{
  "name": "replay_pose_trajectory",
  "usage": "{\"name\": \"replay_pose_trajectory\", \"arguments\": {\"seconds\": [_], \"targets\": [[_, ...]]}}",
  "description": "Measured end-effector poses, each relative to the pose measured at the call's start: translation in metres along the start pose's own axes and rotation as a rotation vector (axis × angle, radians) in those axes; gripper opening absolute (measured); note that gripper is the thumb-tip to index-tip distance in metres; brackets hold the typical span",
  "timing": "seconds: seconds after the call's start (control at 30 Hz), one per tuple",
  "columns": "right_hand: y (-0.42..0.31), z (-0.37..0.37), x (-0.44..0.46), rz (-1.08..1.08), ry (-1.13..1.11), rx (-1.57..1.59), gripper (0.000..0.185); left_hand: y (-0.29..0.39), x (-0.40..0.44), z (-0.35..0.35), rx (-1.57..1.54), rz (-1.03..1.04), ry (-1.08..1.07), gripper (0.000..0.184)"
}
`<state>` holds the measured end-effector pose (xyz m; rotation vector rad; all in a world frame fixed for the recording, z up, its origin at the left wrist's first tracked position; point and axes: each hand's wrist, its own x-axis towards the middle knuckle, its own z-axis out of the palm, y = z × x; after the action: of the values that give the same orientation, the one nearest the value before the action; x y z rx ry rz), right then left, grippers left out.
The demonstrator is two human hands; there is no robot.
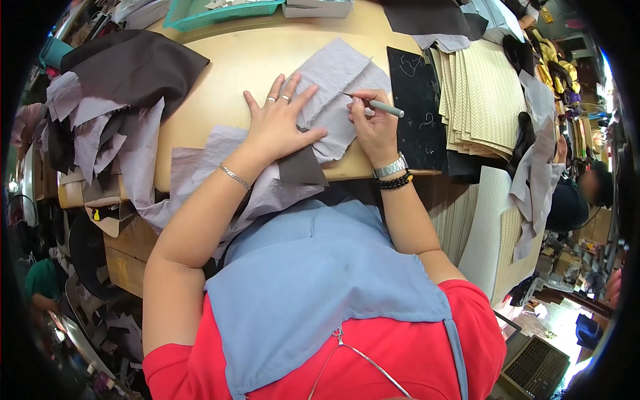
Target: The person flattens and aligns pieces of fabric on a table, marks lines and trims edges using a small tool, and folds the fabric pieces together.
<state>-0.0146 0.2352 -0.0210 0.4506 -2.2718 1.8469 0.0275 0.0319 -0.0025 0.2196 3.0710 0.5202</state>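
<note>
One pen (386,108); two hands — the left hand (279,128) left of the pen, the right hand (376,133) around it; two rings (285,98) left of it; one watch (391,167) below it; one teal basket (223,18) beyond it — leftward

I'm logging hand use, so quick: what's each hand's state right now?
Left hand: open and spread, resting partly on the pale grey material.
Right hand: closed around a grey pen.

Grey pen (387,108), pale lilac-grey cloth (335,64)
</note>
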Motion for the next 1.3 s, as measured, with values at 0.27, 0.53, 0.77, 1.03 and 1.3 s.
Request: {"name": "replay_pose_trajectory", "arguments": {"seconds": [0.27, 0.53, 0.77, 1.03, 1.3], "targets": [[-0.011, 0.001, -0.005, -0.116, -0.172, -0.02, 0.011, -0.001, 0.0, -0.001, -0.005, -0.011, -0.017, 0.088], [-0.014, 0.003, -0.005, -0.054, -0.225, -0.011, 0.01, -0.001, 0.0, 0.003, -0.009, 0.004, 0.024, 0.087], [-0.005, -0.009, 0.022, 0.431, -0.366, 0.257, 0.014, -0.001, 0.001, 0.002, 0.001, 0.0, 0.009, 0.087], [-0.019, -0.014, 0.024, 0.497, -0.543, 0.361, 0.012, -0.002, 0.0, 0.003, 0.016, 0.0, 0.007, 0.088], [-0.002, -0.019, 0.023, -0.061, -0.083, 0.137, 0.008, -0.001, 0.001, 0.001, 0.016, -0.01, -0.008, 0.089]]}}
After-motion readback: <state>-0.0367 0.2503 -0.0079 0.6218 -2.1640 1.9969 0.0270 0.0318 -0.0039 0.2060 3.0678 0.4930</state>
